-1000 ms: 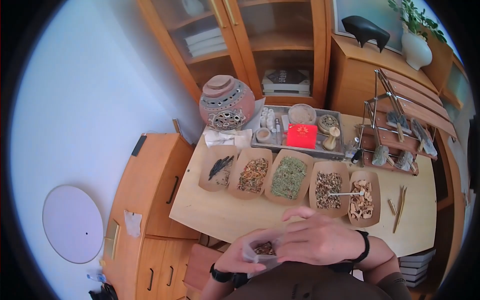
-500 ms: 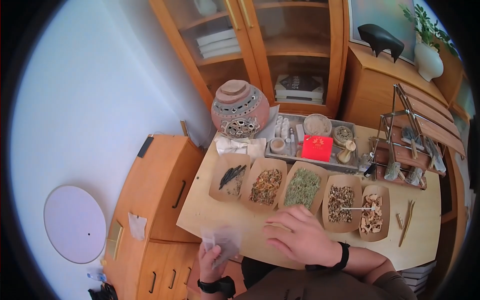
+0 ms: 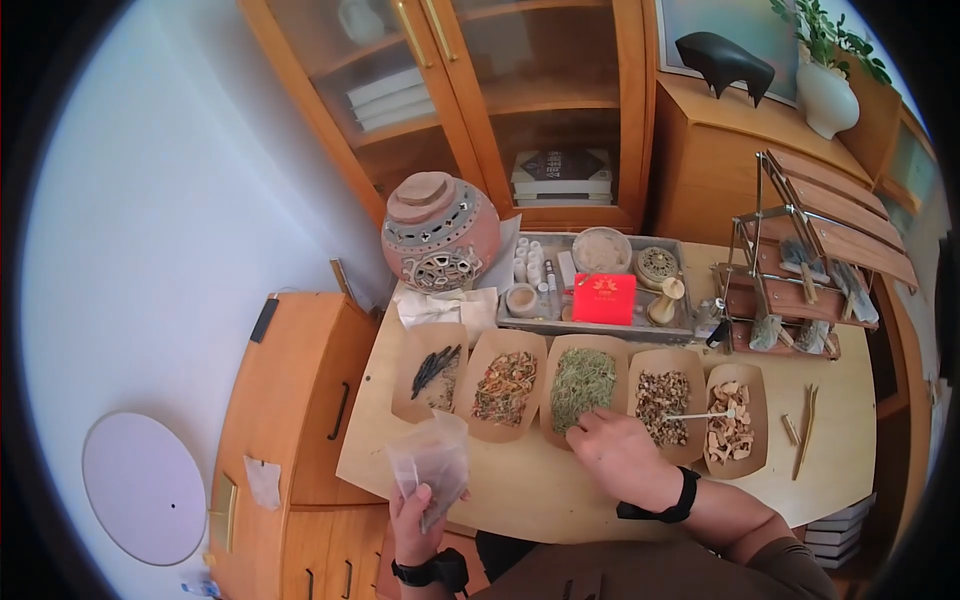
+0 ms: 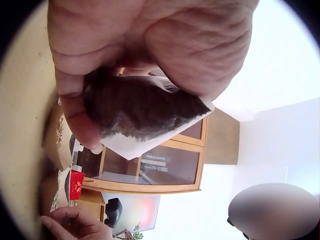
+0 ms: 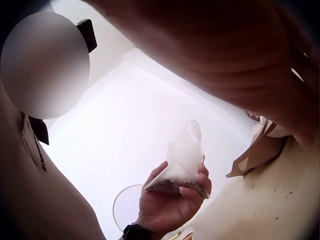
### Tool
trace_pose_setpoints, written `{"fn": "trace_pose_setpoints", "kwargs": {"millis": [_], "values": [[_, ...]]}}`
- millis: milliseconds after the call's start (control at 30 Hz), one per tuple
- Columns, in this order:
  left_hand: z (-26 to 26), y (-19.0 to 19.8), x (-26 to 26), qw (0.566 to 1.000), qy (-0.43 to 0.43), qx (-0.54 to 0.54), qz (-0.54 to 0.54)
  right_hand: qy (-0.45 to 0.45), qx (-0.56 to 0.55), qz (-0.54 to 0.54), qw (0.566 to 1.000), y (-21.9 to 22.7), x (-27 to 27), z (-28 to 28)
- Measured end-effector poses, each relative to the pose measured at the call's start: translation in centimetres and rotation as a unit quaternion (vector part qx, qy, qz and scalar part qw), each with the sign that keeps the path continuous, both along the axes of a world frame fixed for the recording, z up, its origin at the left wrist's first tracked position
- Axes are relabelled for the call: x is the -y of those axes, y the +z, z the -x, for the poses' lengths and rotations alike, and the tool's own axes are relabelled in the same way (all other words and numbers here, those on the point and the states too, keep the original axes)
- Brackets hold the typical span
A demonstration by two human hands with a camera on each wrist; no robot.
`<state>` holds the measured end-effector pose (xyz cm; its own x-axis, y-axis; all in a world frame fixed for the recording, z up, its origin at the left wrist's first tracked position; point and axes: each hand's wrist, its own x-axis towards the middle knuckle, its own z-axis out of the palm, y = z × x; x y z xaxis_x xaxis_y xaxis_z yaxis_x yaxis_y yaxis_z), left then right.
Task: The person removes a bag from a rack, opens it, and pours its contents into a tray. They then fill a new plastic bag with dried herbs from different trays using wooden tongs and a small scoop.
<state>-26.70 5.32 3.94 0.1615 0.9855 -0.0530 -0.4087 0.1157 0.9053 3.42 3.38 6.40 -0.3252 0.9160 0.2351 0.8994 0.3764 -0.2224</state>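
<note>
My left hand (image 3: pixel 412 522) grips a translucent pouch (image 3: pixel 435 462) over the table's front left, its mouth upward. Dark, crumbly contents (image 4: pixel 132 107) show through its lower part. At the front of the paper tray (image 3: pixel 549 405) of dried green herb (image 3: pixel 582 382) is my right hand (image 3: pixel 630 458), bent down with fingertips at the herb. In the left wrist view its thumb and forefinger (image 4: pixel 62 212) stand slightly apart; its fingertips are hidden in the right wrist view. Beside that tray are mixed dried flowers (image 3: pixel 503 390) and small brownish pieces (image 3: pixel 662 405).
Dark sticks (image 3: pixel 435 372) lie in the leftmost tray, pale chips (image 3: pixel 728 425) in the rightmost. A white stick (image 3: pixel 700 414) spans two trays. Behind stand a clay pot (image 3: pixel 440 235), a grey tray with a red packet (image 3: pixel 603 298), and a wooden rack (image 3: pixel 800 290).
My left hand has taken the pouch from in front of the body to the left and raised it. My right hand has left the pouch and reached forward to the green herb.
</note>
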Motion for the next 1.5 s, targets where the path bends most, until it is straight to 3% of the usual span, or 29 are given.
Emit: {"fn": "trace_pose_setpoints", "kwargs": {"millis": [367, 467, 533, 567, 633, 667, 700, 767, 833, 1133, 1433, 1500], "values": [[-1.0, 2.2, -2.5, 0.998, -0.056, -0.037, -0.015, -0.024, 0.011, 0.045, 0.999, 0.6, 1.3, -1.1], [-0.7, 2.2, -3.0, 0.995, -0.073, -0.067, -0.024, -0.001, 0.000, -0.005, 1.000, 1.9, 1.5, -0.5], [-0.2, 2.6, -3.2, 0.992, -0.079, -0.094, -0.024, 0.135, -0.136, 0.048, 0.980, 1.9, 2.2, 0.5], [-0.1, 3.1, -3.7, 0.987, -0.094, -0.126, -0.027, 0.135, -0.142, 0.047, 0.980, 1.3, 2.3, 1.0], [0.3, 3.9, -4.7, 0.980, -0.110, -0.162, -0.032, 0.285, -0.339, 0.198, 0.875, -0.8, 1.6, 1.8], [0.7, 4.1, -5.4, 0.980, -0.126, -0.151, -0.003, 0.312, -0.316, 0.275, 0.853, -1.8, 0.8, 1.8], [0.9, 4.4, -5.9, 0.979, -0.141, -0.141, 0.027, 0.313, -0.321, 0.272, 0.852, -2.7, 0.5, 1.9], [0.4, 5.5, -6.8, 0.976, -0.164, -0.132, 0.052, 0.323, -0.369, 0.351, 0.798, -4.3, 0.5, 2.2], [-0.1, 6.2, -7.4, 0.970, -0.191, -0.124, 0.084, 0.319, -0.389, 0.365, 0.783, -5.1, 0.6, 2.5], [-2.9, 9.0, -9.1, 0.903, -0.257, -0.325, 0.116, 0.321, -0.440, 0.344, 0.765, -8.1, 0.6, 2.3], [-4.5, 10.1, -10.5, 0.816, -0.231, -0.527, -0.056, 0.330, -0.445, 0.304, 0.775, -9.0, 0.7, 2.7], [-5.1, 10.5, -10.8, 0.761, -0.227, -0.603, -0.071, 0.327, -0.450, 0.301, 0.774, -9.0, 0.8, 2.6]]}}
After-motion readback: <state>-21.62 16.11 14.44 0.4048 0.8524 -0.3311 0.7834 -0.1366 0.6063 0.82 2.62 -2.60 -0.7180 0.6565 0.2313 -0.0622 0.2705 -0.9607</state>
